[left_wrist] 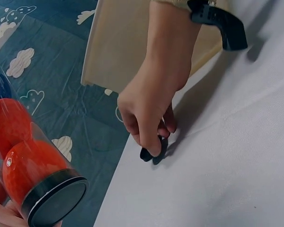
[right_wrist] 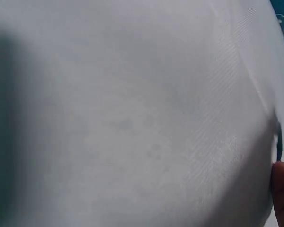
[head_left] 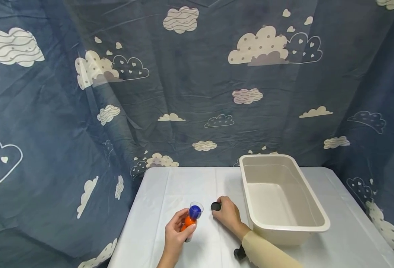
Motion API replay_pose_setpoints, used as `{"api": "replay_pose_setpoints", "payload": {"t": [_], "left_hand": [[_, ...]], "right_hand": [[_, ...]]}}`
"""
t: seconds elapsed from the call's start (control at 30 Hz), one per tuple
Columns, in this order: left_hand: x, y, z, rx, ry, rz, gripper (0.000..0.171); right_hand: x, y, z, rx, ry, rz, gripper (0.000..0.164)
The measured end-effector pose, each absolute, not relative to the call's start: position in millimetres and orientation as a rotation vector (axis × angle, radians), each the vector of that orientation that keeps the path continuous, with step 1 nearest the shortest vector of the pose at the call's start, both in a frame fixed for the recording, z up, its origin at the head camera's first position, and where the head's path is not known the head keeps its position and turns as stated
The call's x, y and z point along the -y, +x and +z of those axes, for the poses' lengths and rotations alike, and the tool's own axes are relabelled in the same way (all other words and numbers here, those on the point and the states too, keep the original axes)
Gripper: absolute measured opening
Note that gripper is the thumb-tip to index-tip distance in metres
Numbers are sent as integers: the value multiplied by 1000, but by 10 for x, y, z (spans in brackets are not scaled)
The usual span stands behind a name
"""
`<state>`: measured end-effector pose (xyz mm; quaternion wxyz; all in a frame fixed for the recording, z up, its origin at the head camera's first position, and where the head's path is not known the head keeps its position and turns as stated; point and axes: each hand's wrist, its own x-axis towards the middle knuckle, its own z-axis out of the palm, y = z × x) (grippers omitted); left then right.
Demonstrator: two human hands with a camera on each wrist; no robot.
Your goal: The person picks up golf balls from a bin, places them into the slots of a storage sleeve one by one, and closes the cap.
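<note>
In the head view my left hand (head_left: pixel 177 232) grips a clear plastic tube (head_left: pixel 197 205) of balls over the table. A blue ball (head_left: pixel 195 212) sits at its uncovered top, with orange balls (left_wrist: pixel 35 172) beneath and a black cap (left_wrist: pixel 57 201) on the bottom end. To the right, my right hand (head_left: pixel 228 214) pinches a round black cap (head_left: pixel 216 206) between thumb and fingers, close above or touching the white cloth. The left wrist view shows that cap under the right fingertips. At the right wrist view's edge only part of the right-hand fingers (right_wrist: pixel 281 189) shows.
A deep beige plastic bin (head_left: pixel 280 201) stands on the white-covered table (head_left: pixel 180 182), right of the hands. A black camera mount (head_left: pixel 240 253) is strapped at my right wrist. Dark blue cloud-patterned cloth (head_left: pixel 183 85) hangs behind and at both sides.
</note>
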<state>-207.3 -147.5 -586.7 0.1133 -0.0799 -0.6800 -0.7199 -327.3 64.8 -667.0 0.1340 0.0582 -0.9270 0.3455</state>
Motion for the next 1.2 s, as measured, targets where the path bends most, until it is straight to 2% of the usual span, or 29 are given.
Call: {"api": "replay_pose_setpoints", "payload": {"t": [0.37,0.93,1.2], "left_hand": [[1448,-2073,-5913,1962,-223,-2124,47],[1322,-2092,-5887,1983,-222,-2128,47],[1220,-2077,-5912,2016,-222,-2129,45]], "right_hand": [[-758,-2903,-6548,2600,286,1258,40],[-749,-2425,-5663,2300,532,1693,49],[-863,-2335,-5503,2111,632,1931,48]]}}
